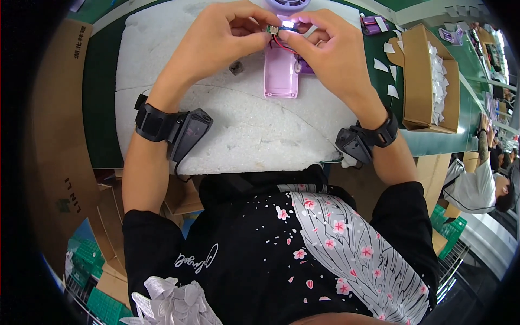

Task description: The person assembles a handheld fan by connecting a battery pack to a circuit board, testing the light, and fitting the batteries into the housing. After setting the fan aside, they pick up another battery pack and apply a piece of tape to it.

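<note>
At the top of the head view, my two hands meet over a small circuit board (273, 30) with a bright white light glowing on its right part. My left hand (225, 43) pinches the board's left end between thumb and fingers. The lit right end sits between the thumb and fingers of my right hand (333, 51). Red and black wires (281, 44) run down from the board. Just below lies an open light-purple plastic shell (281, 78), its hollow side up. A round purple fan head (288, 4) shows beyond my fingers, cut off by the frame.
White foam sheet (227, 130) covers the green table. A small dark square piece (236, 67) lies left of the shell. To the right stand a cardboard box (420, 81) of white pieces, scattered white scraps (381, 65) and another purple device (374, 25). A co-worker (476, 184) is farther right.
</note>
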Motion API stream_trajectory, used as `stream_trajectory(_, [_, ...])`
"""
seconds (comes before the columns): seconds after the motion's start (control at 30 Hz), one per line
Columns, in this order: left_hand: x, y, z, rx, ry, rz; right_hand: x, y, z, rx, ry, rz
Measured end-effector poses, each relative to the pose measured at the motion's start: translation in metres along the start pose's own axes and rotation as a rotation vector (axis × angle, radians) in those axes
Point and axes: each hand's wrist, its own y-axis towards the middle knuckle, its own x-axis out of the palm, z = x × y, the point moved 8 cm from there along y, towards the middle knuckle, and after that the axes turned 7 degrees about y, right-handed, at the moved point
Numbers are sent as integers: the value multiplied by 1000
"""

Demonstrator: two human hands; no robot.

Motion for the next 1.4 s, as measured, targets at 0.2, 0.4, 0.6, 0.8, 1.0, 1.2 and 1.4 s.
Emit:
stream_trajectory(0.2, [13, 0, 10, -87, 93, -66, -3, 3, 9, 178, 43, -47])
stream_trajectory(0.4, [16, 1, 14, -23, 58, -52, -1, 4, 11, 140, 29, -92])
stream_trajectory(0.6, [17, 0, 9, -78, -43, -75, 1, 4, 3, 7, -40, -105])
stream_trajectory(0.8, [16, 2, 4, -93, -74, -44, 3, 7, -6, -78, -96, -78])
stream_trajectory(1.0, [18, 2, 1, -90, -67, -109, 4, 6, -9, -150, -174, -78])
stream_trajectory(1.2, [13, 6, 3, 5, -70, -41, 4, 6, -5, -81, -146, -84])
stream_trajectory(1.4, [8, 7, 9, 1, 99, -60, 5, 8, 33, 382, 103, -291])
